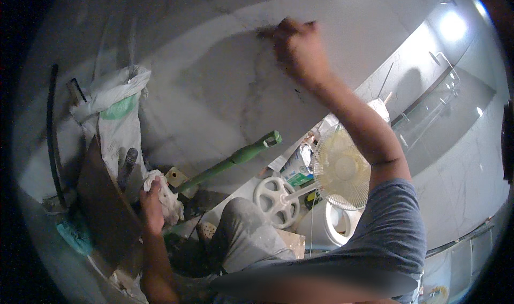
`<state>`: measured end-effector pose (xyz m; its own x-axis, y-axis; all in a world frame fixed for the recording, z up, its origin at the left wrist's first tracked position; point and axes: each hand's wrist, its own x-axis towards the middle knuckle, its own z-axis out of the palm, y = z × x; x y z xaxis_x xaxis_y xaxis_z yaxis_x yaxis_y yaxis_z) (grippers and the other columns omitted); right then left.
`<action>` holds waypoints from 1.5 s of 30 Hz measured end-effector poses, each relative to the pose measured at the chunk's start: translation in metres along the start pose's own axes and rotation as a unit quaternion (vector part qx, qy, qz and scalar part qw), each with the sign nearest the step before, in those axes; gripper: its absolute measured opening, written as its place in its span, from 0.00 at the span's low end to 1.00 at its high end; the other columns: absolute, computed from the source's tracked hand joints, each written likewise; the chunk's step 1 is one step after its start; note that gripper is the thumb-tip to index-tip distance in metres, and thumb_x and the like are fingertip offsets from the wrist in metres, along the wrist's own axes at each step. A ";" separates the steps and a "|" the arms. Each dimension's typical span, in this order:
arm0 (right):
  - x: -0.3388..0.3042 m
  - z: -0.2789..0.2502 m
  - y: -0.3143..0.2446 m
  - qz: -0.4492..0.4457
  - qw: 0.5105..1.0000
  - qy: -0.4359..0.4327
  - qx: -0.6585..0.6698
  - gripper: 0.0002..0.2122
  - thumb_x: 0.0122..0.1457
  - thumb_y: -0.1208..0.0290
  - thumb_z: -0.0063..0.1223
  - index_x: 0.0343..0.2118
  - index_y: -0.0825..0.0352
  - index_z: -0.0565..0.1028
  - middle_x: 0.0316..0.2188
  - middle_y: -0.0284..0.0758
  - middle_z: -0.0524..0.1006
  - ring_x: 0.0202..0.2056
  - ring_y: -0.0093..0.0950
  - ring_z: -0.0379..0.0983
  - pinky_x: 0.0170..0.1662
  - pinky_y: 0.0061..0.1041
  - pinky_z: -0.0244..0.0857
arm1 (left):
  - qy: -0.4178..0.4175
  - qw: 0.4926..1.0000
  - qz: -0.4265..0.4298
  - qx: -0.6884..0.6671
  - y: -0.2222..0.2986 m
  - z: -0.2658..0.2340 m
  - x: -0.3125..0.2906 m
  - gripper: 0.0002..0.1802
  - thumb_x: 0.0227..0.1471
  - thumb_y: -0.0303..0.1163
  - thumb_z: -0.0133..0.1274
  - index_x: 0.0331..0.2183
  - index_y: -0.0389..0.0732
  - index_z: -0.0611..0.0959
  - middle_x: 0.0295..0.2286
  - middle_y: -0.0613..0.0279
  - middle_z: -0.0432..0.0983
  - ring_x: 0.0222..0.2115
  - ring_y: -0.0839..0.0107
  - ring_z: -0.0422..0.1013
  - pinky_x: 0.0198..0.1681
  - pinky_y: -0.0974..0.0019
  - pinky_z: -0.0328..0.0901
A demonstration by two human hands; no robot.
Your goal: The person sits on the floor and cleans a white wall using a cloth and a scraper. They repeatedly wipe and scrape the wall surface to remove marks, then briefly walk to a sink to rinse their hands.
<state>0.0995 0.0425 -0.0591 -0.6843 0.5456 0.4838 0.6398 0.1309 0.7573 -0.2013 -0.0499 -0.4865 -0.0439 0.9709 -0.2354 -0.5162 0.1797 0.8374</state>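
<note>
Marbled wall (209,84) dimly lit. White cloth (171,205) was clamped, crumpled, in fingers of left hand (152,205), low and left of right hand (300,47), well apart. Right hand was held nearer wall; finger grip could not be told.

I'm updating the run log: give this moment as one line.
left hand: holds crumpled white cloth | right hand: raised before marbled wall, contact unclear | nearby: green tube, white fan

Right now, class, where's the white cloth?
In the head view, the white cloth is at lower left, in the left hand, near the lower end of the green pole.
</note>
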 end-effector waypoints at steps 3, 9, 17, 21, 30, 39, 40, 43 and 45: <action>-0.026 0.003 -0.035 -0.072 0.992 -0.048 0.090 0.16 0.55 0.74 0.54 0.46 0.53 0.84 0.39 0.31 0.78 0.48 0.29 0.74 0.53 0.38 0.60 | -0.018 1.000 -0.014 -0.014 -0.004 -0.005 0.004 0.31 0.59 0.45 0.61 0.55 0.32 0.77 0.50 0.55 0.76 0.51 0.63 0.71 0.57 0.59 0.63; -0.001 -0.024 0.025 0.045 0.994 0.093 -0.022 0.15 0.56 0.75 0.56 0.45 0.51 0.85 0.30 0.29 0.80 0.39 0.28 0.77 0.46 0.37 0.60 | 0.039 0.999 0.013 0.003 -0.005 -0.002 -0.001 0.31 0.59 0.44 0.62 0.55 0.32 0.77 0.52 0.55 0.74 0.50 0.63 0.72 0.55 0.59 0.66; -0.049 -0.019 -0.013 -0.047 0.993 0.069 0.083 0.14 0.56 0.74 0.59 0.45 0.55 0.85 0.27 0.31 0.79 0.34 0.29 0.77 0.43 0.36 0.64 | 0.008 0.999 -0.039 -0.004 -0.011 0.006 0.004 0.35 0.59 0.47 0.62 0.56 0.31 0.74 0.53 0.54 0.73 0.51 0.60 0.71 0.58 0.58 0.63; -0.052 -0.042 0.019 0.007 0.998 0.042 0.050 0.15 0.57 0.74 0.59 0.47 0.53 0.84 0.30 0.30 0.80 0.36 0.28 0.77 0.45 0.36 0.64 | 0.008 0.999 -0.046 0.027 -0.021 0.003 0.008 0.37 0.58 0.50 0.61 0.59 0.35 0.72 0.53 0.55 0.73 0.51 0.59 0.71 0.58 0.58 0.63; -0.051 -0.085 0.037 0.190 0.858 0.097 0.468 0.12 0.65 0.71 0.58 0.50 0.62 0.81 0.35 0.33 0.81 0.32 0.28 0.79 0.41 0.29 0.72 | 0.055 0.982 -0.012 -0.178 0.016 -0.022 0.012 0.29 0.60 0.41 0.53 0.58 0.37 0.73 0.53 0.53 0.74 0.54 0.59 0.72 0.56 0.53 0.69; -0.098 -0.055 -0.022 0.210 0.370 -0.007 0.905 0.10 0.71 0.67 0.50 0.49 0.68 0.72 0.26 0.29 0.73 0.25 0.19 0.71 0.31 0.18 0.63 | 0.151 0.962 0.054 -0.223 0.089 0.022 -0.116 0.25 0.65 0.40 0.48 0.59 0.39 0.74 0.55 0.56 0.74 0.57 0.54 0.69 0.63 0.48 0.62; -0.100 -0.056 -0.027 0.218 0.291 0.003 0.931 0.09 0.71 0.67 0.50 0.47 0.66 0.72 0.25 0.27 0.71 0.21 0.17 0.65 0.25 0.18 0.56 | 0.206 0.955 0.063 -0.205 0.084 0.024 -0.134 0.25 0.63 0.39 0.49 0.58 0.39 0.74 0.56 0.55 0.73 0.57 0.54 0.69 0.64 0.48 0.61; -0.109 -0.054 -0.032 0.224 0.199 -0.006 0.954 0.07 0.71 0.68 0.48 0.44 0.65 0.72 0.32 0.30 0.74 0.20 0.17 0.64 0.23 0.17 0.55 | 0.210 0.957 0.052 -0.192 0.080 0.033 -0.187 0.26 0.60 0.37 0.52 0.58 0.38 0.75 0.55 0.55 0.74 0.57 0.54 0.69 0.63 0.48 0.62; -0.113 -0.056 -0.036 0.239 0.269 -0.008 0.933 0.08 0.66 0.67 0.58 0.39 0.64 0.73 0.33 0.30 0.75 0.21 0.14 0.64 0.24 0.16 0.55 | 0.170 0.965 0.086 -0.181 0.084 0.065 -0.218 0.27 0.57 0.36 0.54 0.57 0.38 0.76 0.55 0.55 0.74 0.57 0.54 0.69 0.62 0.49 0.63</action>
<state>0.1341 -0.0704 -0.1161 -0.3758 0.8709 0.3168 -0.2744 0.2220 -0.9356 -0.1798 -0.2362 -0.3325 -0.4024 0.8618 -0.3087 -0.7383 -0.1062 0.6661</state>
